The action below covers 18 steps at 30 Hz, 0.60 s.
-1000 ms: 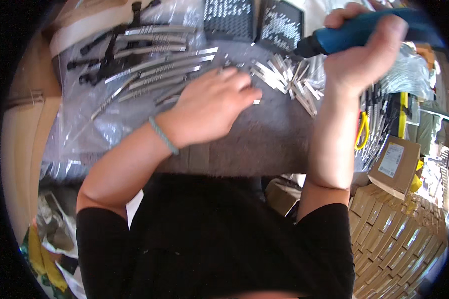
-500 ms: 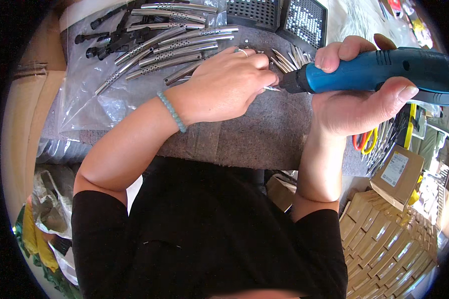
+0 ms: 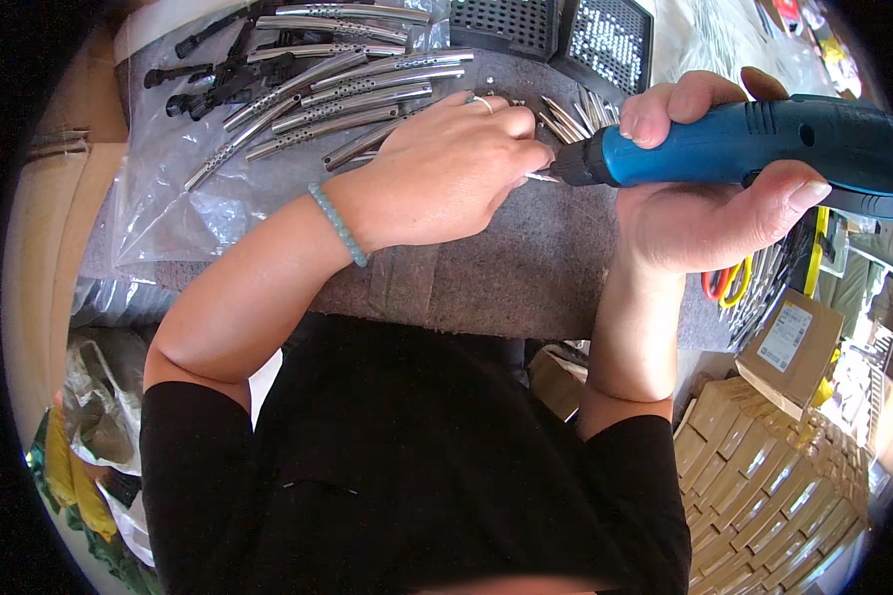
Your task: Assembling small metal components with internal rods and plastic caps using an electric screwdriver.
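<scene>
A blue electric screwdriver (image 3: pixel 744 144) with a black nose lies across my right hand (image 3: pixel 700 198), the fingers curled over its top and the thumb along its lower side. Its nose (image 3: pixel 577 162) points left at the fingertips of my left hand (image 3: pixel 456 164), which are closed in a pinch. Below those fingertips a sliver of a slim silver metal piece (image 3: pixel 542 178) shows, its other parts hidden by the fingers and the nose. Just beyond the nose lie several thin pointed metal rods (image 3: pixel 566 121). Perforated curved chrome tubes (image 3: pixel 342 119) rest beyond my left wrist.
Black parts (image 3: pixel 233 69) and the tubes lie on a clear plastic sheet (image 3: pixel 159 213). Two black perforated trays (image 3: pixel 506 45) stand at the back, one full of small shiny pieces. Red-and-yellow handles (image 3: pixel 732 283) and a cardboard box (image 3: pixel 779 342) are at the right.
The screwdriver and my right hand have shifted slightly left, its nose moving closer in to my left fingertips. My left hand keeps its pinch almost in place.
</scene>
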Each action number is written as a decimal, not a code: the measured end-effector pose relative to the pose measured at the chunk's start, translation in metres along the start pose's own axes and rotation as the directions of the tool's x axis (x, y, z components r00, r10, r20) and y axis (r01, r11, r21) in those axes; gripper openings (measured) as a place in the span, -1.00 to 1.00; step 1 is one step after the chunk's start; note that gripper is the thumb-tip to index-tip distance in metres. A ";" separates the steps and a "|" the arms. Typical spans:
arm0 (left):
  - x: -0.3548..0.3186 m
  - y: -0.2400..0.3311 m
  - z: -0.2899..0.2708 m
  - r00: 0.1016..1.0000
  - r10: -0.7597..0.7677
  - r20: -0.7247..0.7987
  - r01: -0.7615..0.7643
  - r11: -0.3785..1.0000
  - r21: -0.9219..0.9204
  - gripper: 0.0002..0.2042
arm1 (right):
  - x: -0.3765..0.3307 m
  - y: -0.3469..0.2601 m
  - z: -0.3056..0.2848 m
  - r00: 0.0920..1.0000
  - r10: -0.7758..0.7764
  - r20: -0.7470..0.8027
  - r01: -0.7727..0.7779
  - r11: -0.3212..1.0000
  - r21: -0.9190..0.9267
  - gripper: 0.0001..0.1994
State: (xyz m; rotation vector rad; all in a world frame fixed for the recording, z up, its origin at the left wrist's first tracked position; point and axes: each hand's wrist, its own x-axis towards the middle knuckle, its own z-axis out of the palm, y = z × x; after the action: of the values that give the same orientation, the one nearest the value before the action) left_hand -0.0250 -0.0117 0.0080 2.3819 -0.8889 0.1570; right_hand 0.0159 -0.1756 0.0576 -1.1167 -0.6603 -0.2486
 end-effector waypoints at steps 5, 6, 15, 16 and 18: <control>0.002 -0.001 -0.001 1.000 0.014 0.000 -0.014 1.000 0.006 -0.91 | 0.001 0.001 0.004 1.000 0.003 -0.016 -0.002 1.000 0.028 -0.26; 0.001 -0.001 0.000 1.000 0.004 -0.007 -0.004 1.000 -0.006 -0.91 | 0.001 0.001 0.004 0.999 0.013 -0.035 -0.012 1.000 0.020 -0.26; 0.000 0.000 -0.001 1.000 -0.004 0.026 0.005 0.999 -0.042 -0.86 | 0.000 0.000 -0.002 1.000 -0.001 0.031 0.001 1.000 0.006 -0.23; 0.000 0.001 -0.001 1.000 -0.006 0.022 0.007 0.999 -0.041 -0.87 | -0.001 0.000 -0.001 0.999 0.001 0.043 -0.002 1.000 0.022 -0.22; 0.001 0.002 -0.001 1.000 -0.004 0.016 0.004 1.000 -0.022 -0.88 | -0.001 0.001 -0.001 0.998 -0.005 0.068 0.003 0.999 0.037 -0.22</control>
State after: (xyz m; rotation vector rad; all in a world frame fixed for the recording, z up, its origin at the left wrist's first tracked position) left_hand -0.0254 -0.0126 0.0099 2.3677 -0.8889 0.1269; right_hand 0.0161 -0.1757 0.0557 -1.0923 -0.7246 -0.2019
